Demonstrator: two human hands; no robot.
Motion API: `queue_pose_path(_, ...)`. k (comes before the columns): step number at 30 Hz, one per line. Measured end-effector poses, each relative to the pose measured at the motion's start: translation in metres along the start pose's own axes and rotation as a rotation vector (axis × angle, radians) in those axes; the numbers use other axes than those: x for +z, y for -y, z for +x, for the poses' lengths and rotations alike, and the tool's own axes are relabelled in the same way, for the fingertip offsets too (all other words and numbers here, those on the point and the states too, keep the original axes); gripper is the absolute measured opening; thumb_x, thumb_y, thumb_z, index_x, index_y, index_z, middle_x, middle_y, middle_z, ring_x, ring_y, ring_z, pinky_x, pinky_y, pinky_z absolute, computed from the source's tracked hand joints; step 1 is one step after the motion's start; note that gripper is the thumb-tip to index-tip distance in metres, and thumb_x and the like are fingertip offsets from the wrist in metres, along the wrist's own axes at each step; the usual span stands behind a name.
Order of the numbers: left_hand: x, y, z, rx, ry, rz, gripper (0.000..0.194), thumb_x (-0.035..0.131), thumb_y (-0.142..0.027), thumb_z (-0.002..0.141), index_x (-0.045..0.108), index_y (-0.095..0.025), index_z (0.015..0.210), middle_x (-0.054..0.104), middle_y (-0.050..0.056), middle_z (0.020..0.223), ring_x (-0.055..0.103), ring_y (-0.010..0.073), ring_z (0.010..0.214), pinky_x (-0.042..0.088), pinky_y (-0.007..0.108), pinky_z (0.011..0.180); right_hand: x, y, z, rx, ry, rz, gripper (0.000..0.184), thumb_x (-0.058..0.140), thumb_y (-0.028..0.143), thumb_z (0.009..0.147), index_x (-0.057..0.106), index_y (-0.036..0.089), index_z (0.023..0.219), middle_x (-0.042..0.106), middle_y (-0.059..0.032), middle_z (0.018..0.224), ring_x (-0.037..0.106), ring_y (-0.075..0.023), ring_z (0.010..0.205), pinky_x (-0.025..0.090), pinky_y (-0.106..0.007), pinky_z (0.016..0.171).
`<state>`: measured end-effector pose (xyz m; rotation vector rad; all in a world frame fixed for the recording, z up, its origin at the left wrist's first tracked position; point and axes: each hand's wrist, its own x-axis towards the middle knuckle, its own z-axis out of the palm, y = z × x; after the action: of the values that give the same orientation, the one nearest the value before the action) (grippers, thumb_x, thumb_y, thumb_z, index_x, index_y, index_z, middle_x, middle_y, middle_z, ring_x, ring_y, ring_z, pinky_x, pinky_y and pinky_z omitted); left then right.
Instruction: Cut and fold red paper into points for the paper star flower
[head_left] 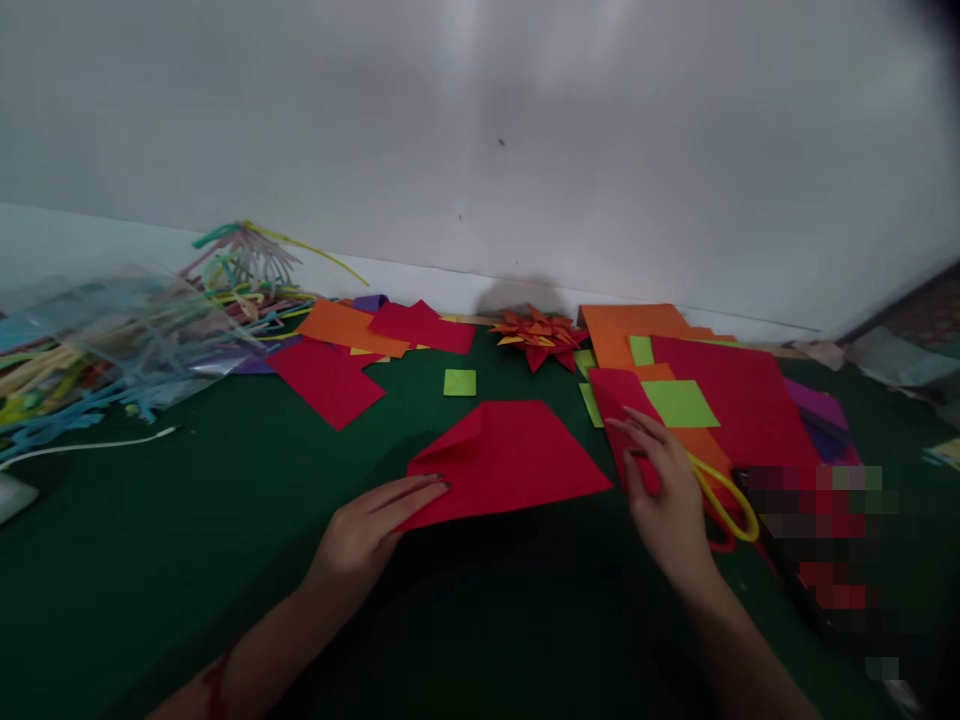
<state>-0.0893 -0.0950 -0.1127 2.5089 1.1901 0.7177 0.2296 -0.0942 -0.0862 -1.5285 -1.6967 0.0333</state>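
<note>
My left hand (373, 520) grips the left corner of a red sheet of paper (525, 455), fingers on top and thumb hidden. The sheet has slanting sides, and a flap is folded along its upper left. To the right, my right hand (660, 485) hovers with bent fingers and thumb apart, nothing visible between them. Just beyond its fingertips is another red paper piece (619, 390). Scissors with yellow handles (735, 500) lie beside the right hand, their blades hidden from view.
An orange-red folded paper flower (536, 338) sits near the wall. Red and orange papers (330, 380) and a small green square (460, 382) lie left of it. Coloured sheets (735, 390) are stacked at right, near a dark blurred-out device (787, 560). Bagged pipe cleaners (150, 330) lie far left.
</note>
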Motion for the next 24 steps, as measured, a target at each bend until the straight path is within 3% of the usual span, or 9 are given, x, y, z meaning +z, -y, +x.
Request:
queue_pose_path(3, -0.004, 0.011, 0.008, 0.123, 0.081, -0.062, 0.036, 0.031, -0.023, 0.09, 0.049, -0.03, 0.12, 0.05, 0.001, 0.126, 0.044, 0.0177, 0.116, 0.041, 0.034, 0.093, -0.002, -0.011, 0.007, -0.121, 0.176, -0.023, 0.044, 0.046, 0.017, 0.081, 0.042, 0.024, 0.124, 0.034, -0.0063, 0.136, 0.03, -0.0235, 0.125, 0.029, -0.047, 0.1)
queue_pose_path(6, -0.006, 0.025, 0.016, 0.217, 0.181, 0.007, 0.036, 0.034, -0.02, 0.089, 0.049, -0.034, 0.118, 0.047, -0.002, 0.129, 0.036, 0.0175, 0.122, 0.03, 0.041, 0.1, -0.001, -0.005, 0.003, -0.262, 0.412, 0.006, 0.032, 0.049, 0.018, 0.081, 0.054, 0.027, 0.111, 0.028, -0.0013, 0.14, 0.019, -0.0231, 0.13, 0.029, -0.045, 0.1)
queue_pose_path(9, -0.007, 0.04, 0.019, 0.143, 0.142, 0.133, 0.042, 0.035, -0.012, 0.086, 0.049, -0.037, 0.117, 0.039, -0.004, 0.135, 0.029, 0.0189, 0.126, 0.024, 0.048, 0.101, 0.003, 0.001, -0.003, -0.355, 0.553, 0.037, 0.019, 0.048, 0.017, 0.082, 0.062, 0.025, 0.091, 0.038, -0.0006, 0.135, 0.024, -0.0213, 0.128, 0.033, -0.043, 0.098)
queue_pose_path(12, -0.006, 0.047, 0.018, 0.002, 0.014, 0.26, 0.047, 0.034, -0.005, 0.082, 0.053, -0.035, 0.113, 0.032, -0.002, 0.139, 0.024, 0.0231, 0.128, 0.024, 0.055, 0.098, 0.006, 0.002, -0.006, -0.377, 0.599, 0.063, 0.014, 0.049, 0.017, 0.082, 0.061, 0.022, 0.087, 0.049, -0.0036, 0.126, 0.035, -0.0203, 0.123, 0.036, -0.043, 0.096)
queue_pose_path(15, -0.003, 0.04, 0.016, -0.065, -0.081, 0.305, 0.043, 0.036, -0.005, 0.08, 0.053, -0.028, 0.113, 0.033, 0.004, 0.137, 0.025, 0.0251, 0.128, 0.025, 0.054, 0.098, 0.008, 0.002, -0.008, -0.393, 0.634, 0.073, 0.014, 0.049, 0.017, 0.082, 0.06, 0.022, 0.089, 0.054, -0.0043, 0.12, 0.042, -0.0196, 0.117, 0.036, -0.042, 0.095)
queue_pose_path(20, 0.002, 0.004, 0.012, -0.047, 0.013, 0.164, 0.041, 0.033, -0.002, 0.077, 0.052, -0.021, 0.108, 0.046, 0.006, 0.126, 0.04, 0.0201, 0.117, 0.027, 0.047, 0.101, 0.01, 0.01, -0.015, -0.348, 0.664, 0.091, 0.016, 0.048, 0.019, 0.084, 0.059, 0.023, 0.096, 0.061, -0.0037, 0.106, 0.054, -0.0173, 0.102, 0.043, -0.036, 0.086)
queue_pose_path(24, 0.003, -0.012, 0.008, -0.103, 0.044, 0.049, 0.03, 0.041, -0.017, 0.084, 0.05, -0.021, 0.111, 0.053, 0.007, 0.116, 0.047, 0.0209, 0.108, 0.04, 0.041, 0.091, 0.014, 0.019, -0.021, -0.324, 0.66, 0.097, 0.016, 0.048, 0.021, 0.084, 0.06, 0.023, 0.094, 0.063, -0.003, 0.093, 0.057, -0.0159, 0.089, 0.045, -0.032, 0.077)
